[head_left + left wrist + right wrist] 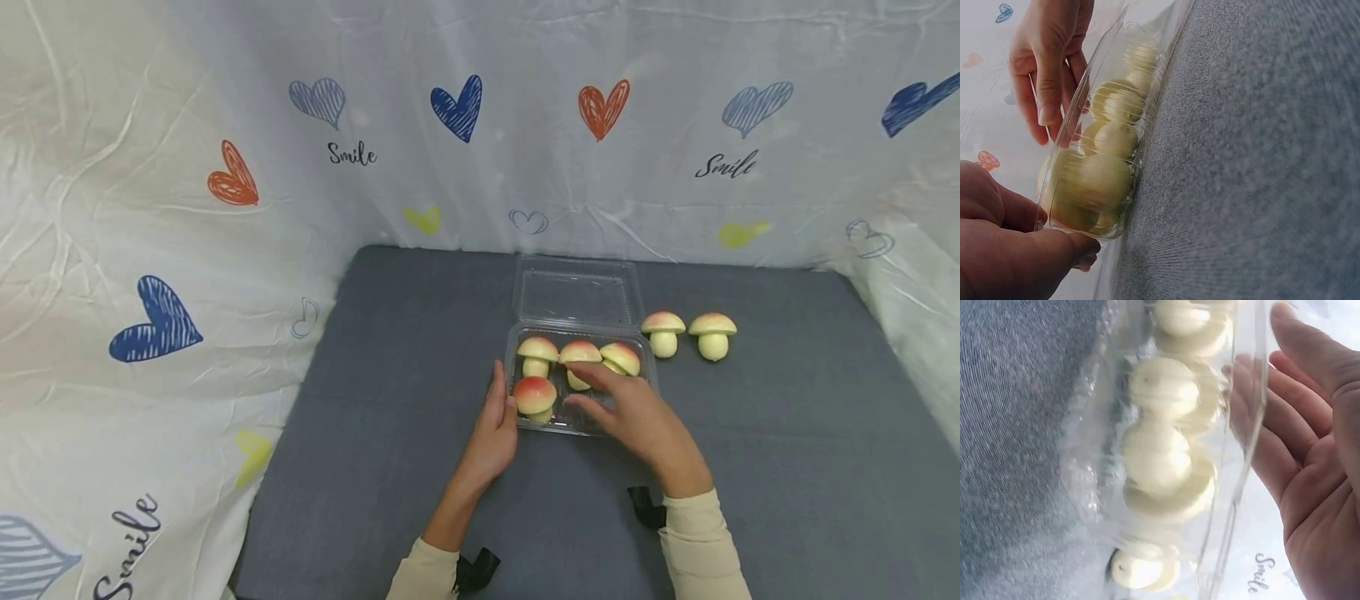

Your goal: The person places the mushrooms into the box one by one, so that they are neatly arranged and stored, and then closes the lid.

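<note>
Right hand (647,417): thumb and fingers apart over the clear clamshell (553,428)
Left hand (491,433): gripping its left edge, best kept light
Red-tinged mushrooms (535,392): probably best nestled gently, caps unsquashed

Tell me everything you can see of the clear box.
The box is clear, rectangular and ridged, and looks like thin plastic. It sits upright on the gray table, its lid open and folded back on the far side. At least four mushrooms lie inside. The left hand touches its left side; the right hand is over its right half.
</note>
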Tool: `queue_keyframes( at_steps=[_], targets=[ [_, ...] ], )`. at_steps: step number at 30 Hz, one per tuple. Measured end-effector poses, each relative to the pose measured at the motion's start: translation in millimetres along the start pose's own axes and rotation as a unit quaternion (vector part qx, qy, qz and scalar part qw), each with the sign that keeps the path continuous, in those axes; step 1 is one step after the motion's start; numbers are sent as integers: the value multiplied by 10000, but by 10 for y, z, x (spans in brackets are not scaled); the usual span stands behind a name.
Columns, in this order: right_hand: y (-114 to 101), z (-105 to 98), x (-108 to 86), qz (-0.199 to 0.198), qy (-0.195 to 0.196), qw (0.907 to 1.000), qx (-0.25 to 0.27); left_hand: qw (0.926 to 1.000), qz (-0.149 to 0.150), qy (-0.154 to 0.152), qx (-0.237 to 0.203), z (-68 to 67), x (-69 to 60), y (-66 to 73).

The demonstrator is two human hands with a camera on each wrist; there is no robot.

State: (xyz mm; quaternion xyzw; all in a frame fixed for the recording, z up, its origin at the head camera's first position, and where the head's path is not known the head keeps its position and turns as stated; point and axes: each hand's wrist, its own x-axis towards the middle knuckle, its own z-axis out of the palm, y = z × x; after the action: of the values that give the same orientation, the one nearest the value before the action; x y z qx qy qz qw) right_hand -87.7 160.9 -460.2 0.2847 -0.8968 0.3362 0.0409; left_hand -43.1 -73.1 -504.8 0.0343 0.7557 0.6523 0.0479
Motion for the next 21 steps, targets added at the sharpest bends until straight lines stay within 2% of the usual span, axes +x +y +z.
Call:
queue_keyframes(
  at_steps=[7, 16, 21],
  targets=[
    [51, -73, -47, -90, 477, 9987, -136, 10000, 81, 8, 53, -1, 4, -4],
    [150, -224, -104, -28, 1249, 9916, -347, 9997, 123, 56, 189, 1, 8, -17],
    [193, -331, -132, 262, 1676, 9841, -518, 9998, 112, 37, 165, 1, 0, 0]
  ],
)
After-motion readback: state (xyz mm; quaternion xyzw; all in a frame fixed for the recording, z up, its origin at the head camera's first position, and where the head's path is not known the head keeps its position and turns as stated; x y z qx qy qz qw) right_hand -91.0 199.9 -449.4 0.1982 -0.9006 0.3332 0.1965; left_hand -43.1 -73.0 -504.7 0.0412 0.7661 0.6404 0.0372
